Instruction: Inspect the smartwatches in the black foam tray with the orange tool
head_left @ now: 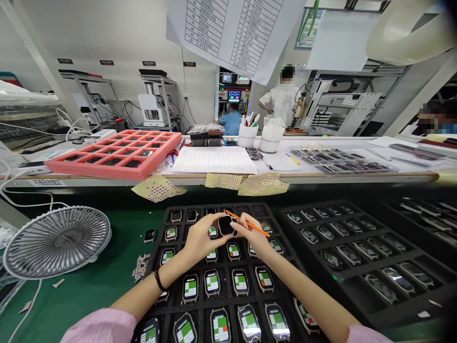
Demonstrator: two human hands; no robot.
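Hands at a watch tray, seen from the head-worn camera. From the left, a white wire-guarded desk fan (57, 242) stands on a green bench mat (103, 271), beside a small loose black watch body (150, 235). A dark beaded bracelet (159, 281) circles the left wrist. The left hand (202, 238) grasps a black rectangular smartwatch body (226, 225) between thumb and fingers, holding it by its edges above a black compartmented plastic tray (250, 205). The right hand (255, 238) is closed on a slender orange stick (252, 224), its fingers at the watch's right side. Rows of watch bodies with green-and-red screen labels (212, 282) fill the tray's cells. A second black tray of watch bodies (321, 202) lies to the right. The watch body appears light and stiff, but its glossy face is likely slippery and easily scratched, so the case edges seem the safest hold.
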